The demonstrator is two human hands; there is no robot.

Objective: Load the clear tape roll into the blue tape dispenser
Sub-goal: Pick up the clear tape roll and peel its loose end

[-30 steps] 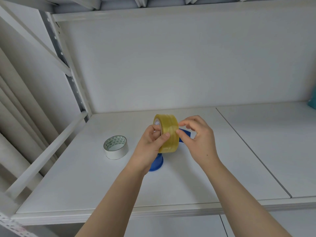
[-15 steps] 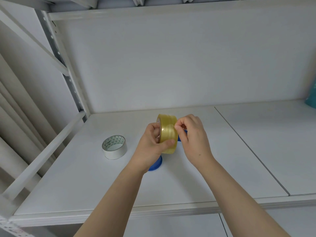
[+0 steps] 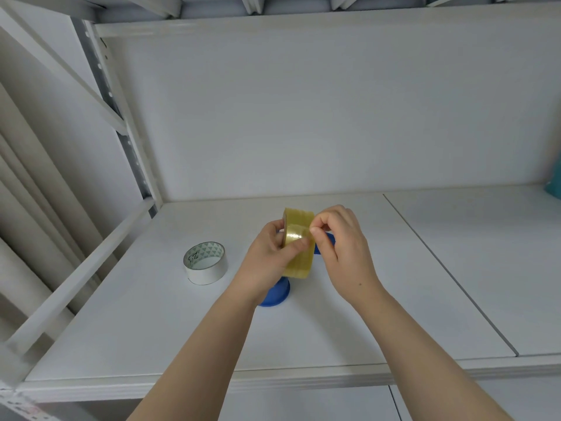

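The left hand [image 3: 270, 259] holds the tape roll [image 3: 299, 243] upright above the shelf [image 3: 334, 329], just over the blue dispenser [image 3: 276, 294]. The right hand [image 3: 340, 247] has its fingers [image 3: 315, 227] pinched at the roll's face, likely on the tape end. That end could tear or restick if pulled askew.

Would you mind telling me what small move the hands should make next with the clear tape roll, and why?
Probably peel the tape's free end up. The left hand holds the clear tape roll upright above the shelf, and the right hand pinches at its outer face. The blue tape dispenser lies beneath, not yet loaded.
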